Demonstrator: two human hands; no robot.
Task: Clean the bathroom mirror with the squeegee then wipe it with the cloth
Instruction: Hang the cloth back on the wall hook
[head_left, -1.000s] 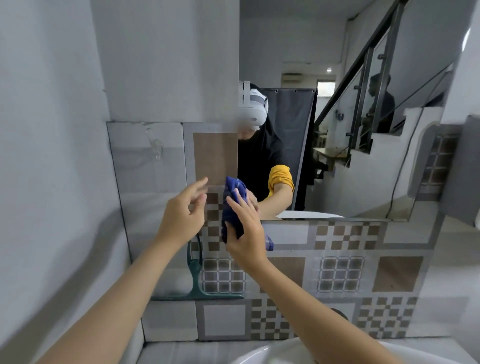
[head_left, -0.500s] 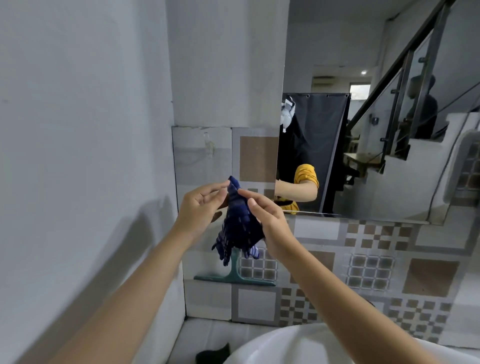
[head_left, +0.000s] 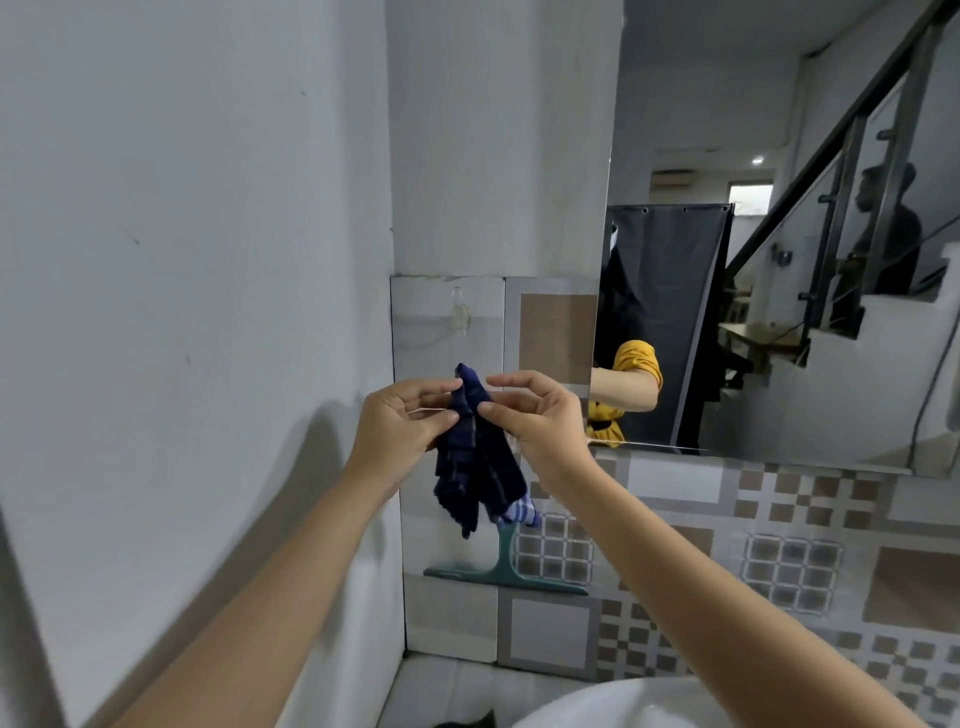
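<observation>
Item: dark blue cloth (head_left: 478, 457), soft, light, limp, hanging at 9 o'clock of the mirror (head_left: 779, 260), top edge pinched by left hand (head_left: 400, 426) and right hand (head_left: 540, 421), remaining fingers loosely spread; best gathered into a pad before wiping.

A single head-worn wide-angle view looks forward and slightly down, close to a tiled wall (head_left: 779, 519), with both forearms reaching in from the bottom edge. The mirror (head_left: 779, 130) fills the upper right; a white basin rim (head_left: 597, 701) skims the bottom edge.
</observation>
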